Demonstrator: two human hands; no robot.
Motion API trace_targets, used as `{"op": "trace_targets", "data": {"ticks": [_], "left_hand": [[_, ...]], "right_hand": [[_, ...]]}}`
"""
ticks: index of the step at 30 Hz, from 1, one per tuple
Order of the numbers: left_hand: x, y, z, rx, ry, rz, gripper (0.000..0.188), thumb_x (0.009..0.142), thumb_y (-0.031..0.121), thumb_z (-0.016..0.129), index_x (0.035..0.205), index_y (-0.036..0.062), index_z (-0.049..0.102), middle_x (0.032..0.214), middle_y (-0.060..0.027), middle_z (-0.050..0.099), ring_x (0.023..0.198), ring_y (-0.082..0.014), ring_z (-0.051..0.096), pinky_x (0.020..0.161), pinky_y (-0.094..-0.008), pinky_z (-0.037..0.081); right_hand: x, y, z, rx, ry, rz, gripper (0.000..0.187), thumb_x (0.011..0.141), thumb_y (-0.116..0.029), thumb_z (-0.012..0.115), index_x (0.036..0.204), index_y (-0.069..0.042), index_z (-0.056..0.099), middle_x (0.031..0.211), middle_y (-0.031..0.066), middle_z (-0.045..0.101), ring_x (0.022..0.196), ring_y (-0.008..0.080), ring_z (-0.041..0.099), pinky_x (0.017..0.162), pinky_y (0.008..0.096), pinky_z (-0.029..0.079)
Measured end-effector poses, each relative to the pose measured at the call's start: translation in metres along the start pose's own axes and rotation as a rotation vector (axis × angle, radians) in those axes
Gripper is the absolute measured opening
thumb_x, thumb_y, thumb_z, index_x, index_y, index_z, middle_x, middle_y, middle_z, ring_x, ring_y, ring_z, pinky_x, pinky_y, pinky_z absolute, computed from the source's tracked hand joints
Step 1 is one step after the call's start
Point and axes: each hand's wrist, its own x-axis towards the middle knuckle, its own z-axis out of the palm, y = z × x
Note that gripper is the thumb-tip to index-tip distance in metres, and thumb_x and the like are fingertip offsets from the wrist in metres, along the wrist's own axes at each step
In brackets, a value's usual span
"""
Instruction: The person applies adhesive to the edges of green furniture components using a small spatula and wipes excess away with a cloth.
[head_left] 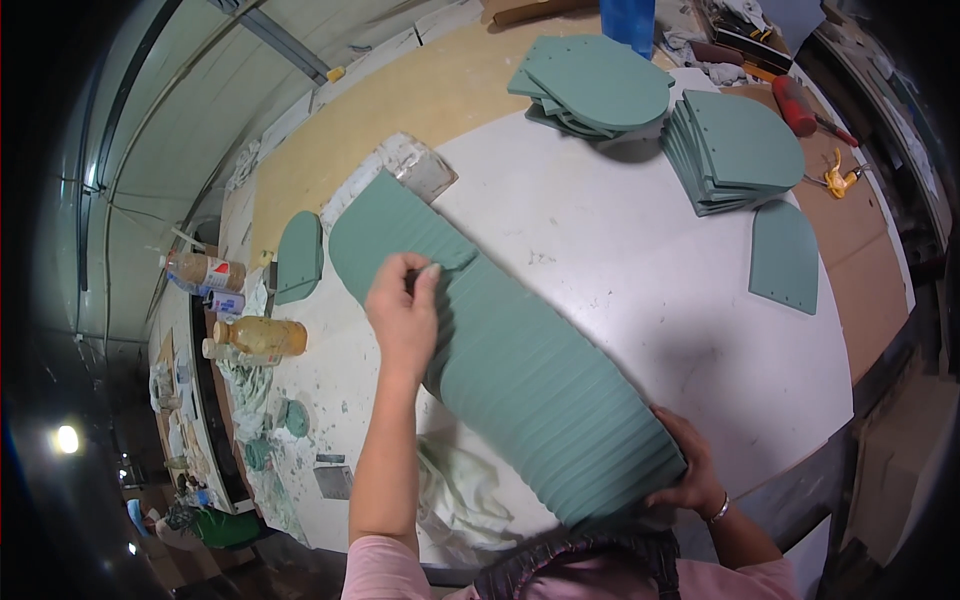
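Note:
A long row of green, round-ended panels (550,390) lies slanting across the white table, the panels packed face to face and leaning. At its far end a flat face (385,230) shows, next to a white wrapped block (415,170). My left hand (405,310) is closed, thumb and fingers pinched at a panel edge near a step in the row. What lies inside that grip is partly hidden. My right hand (692,468) curls round the near right end of the row, thumb below and fingers on the far side.
Stacks of similar panels stand at the far side (605,85) and far right (745,140). One panel lies loose (785,258); others stand at left (300,257). A red-headed mallet (795,105), bottles (262,337), a white cloth (465,495) and a metal scraper plate (334,482) lie around.

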Motion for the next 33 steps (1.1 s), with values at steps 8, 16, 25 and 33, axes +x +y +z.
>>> {"op": "trace_targets", "data": {"ticks": [8, 16, 25, 33], "left_hand": [[0.033, -0.011, 0.0, 0.107, 0.002, -0.073, 0.01, 0.087, 0.008, 0.07, 0.089, 0.0016, 0.061, 0.074, -0.0085, 0.061, 0.067, -0.0194, 0.055, 0.065, -0.0319, 0.047], [0.032, -0.018, 0.004, 0.034, 0.045, -0.007, 0.01, 0.087, 0.008, 0.07, 0.09, 0.0026, 0.061, 0.076, -0.0093, 0.061, 0.068, -0.0207, 0.056, 0.066, -0.0329, 0.047], [0.016, -0.029, -0.024, -0.187, 0.124, -0.004, 0.01, 0.091, 0.007, 0.068, 0.09, 0.0008, 0.06, 0.074, -0.0012, 0.056, 0.069, -0.0094, 0.049, 0.063, -0.0248, 0.043], [-0.064, -0.058, -0.083, -0.408, 0.17, -0.298, 0.008, 0.093, 0.006, 0.066, 0.094, 0.0028, 0.059, 0.081, 0.0022, 0.054, 0.072, -0.0062, 0.048, 0.066, -0.0209, 0.04]], "right_hand": [[0.001, -0.001, 0.002, -0.001, 0.001, -0.006, 0.114, 0.051, -0.053, 0.093, 0.141, 0.001, 0.05, 0.142, 0.0248, 0.053, 0.131, 0.0411, 0.052, 0.11, 0.047, 0.04], [0.0, -0.002, 0.0, -0.005, 0.005, 0.008, 0.114, 0.051, -0.054, 0.093, 0.141, 0.001, 0.05, 0.142, 0.0242, 0.054, 0.13, 0.0412, 0.053, 0.11, 0.0471, 0.04], [-0.001, 0.0, 0.002, 0.037, -0.002, 0.025, 0.115, 0.051, -0.054, 0.093, 0.141, 0.002, 0.05, 0.141, 0.0246, 0.053, 0.131, 0.0397, 0.053, 0.11, 0.0458, 0.04], [-0.006, 0.003, 0.01, 0.163, 0.015, 0.094, 0.114, 0.054, -0.054, 0.093, 0.141, 0.005, 0.048, 0.141, 0.0225, 0.054, 0.13, 0.0364, 0.053, 0.109, 0.044, 0.04]]}}
